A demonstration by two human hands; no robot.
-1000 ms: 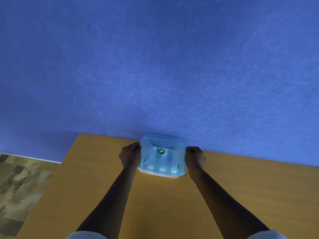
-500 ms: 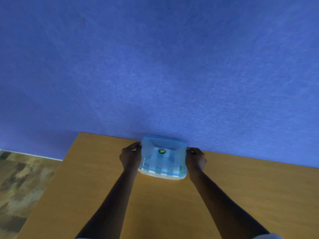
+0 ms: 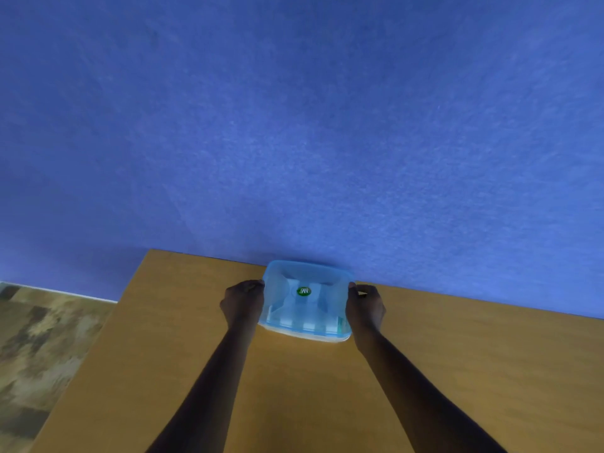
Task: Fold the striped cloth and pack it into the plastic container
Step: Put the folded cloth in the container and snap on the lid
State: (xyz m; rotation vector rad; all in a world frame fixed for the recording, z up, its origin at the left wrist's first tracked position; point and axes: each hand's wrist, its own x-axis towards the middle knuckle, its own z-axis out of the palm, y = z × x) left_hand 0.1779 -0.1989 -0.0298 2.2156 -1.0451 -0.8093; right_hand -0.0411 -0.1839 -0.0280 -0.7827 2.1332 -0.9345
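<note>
A square plastic container [image 3: 305, 333] with a translucent blue lid [image 3: 277, 289] sits at the far edge of the wooden table, against the blue wall. A green round sticker [image 3: 303, 291] marks the lid's middle. Pale stripes of the cloth [image 3: 304, 323] show faintly through the lid and front wall. My left hand [image 3: 243, 304] grips the container's left side. My right hand [image 3: 364, 307] grips its right side. Both hands have fingers curled onto the lid's edges.
The wooden table [image 3: 294, 393] spreads toward me between my forearms. Its left edge [image 3: 98, 338] drops to a mottled brown floor [image 3: 36, 348]. The blue wall [image 3: 294, 125] rises directly behind the container.
The hands stay on the container's two sides. The lid sits a little flatter on the container than a second ago. The view has shifted slightly.
</note>
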